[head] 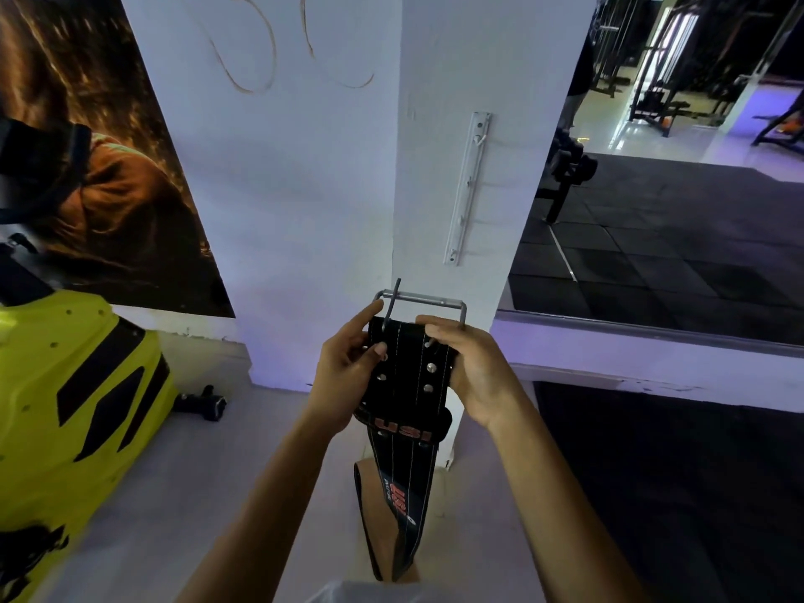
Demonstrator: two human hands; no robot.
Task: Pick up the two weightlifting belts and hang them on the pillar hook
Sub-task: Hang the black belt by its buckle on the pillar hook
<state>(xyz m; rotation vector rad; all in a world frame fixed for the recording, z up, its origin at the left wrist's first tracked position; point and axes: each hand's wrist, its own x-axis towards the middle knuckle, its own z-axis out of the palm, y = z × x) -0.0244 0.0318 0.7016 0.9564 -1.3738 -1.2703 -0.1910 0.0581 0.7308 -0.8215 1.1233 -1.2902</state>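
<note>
A black leather weightlifting belt (pixel 407 376) with metal rivets and red lettering is held upright in front of the white pillar (pixel 470 167). My left hand (pixel 343 376) grips its left edge and my right hand (pixel 467 367) grips its right edge, both just below the steel buckle (pixel 424 300), whose prong sticks up. The rest of the belt (pixel 398 507) hangs down folded, showing its brown inner side. A white hook rail (pixel 467 189) with several small hooks is screwed to the pillar above the buckle. I see only one belt.
A yellow and black machine cover (pixel 74 398) stands at the left under a wall poster (pixel 100 158). A small black object (pixel 202 400) lies on the floor by the wall. A mirror (pixel 674 167) at the right reflects gym equipment and black floor tiles.
</note>
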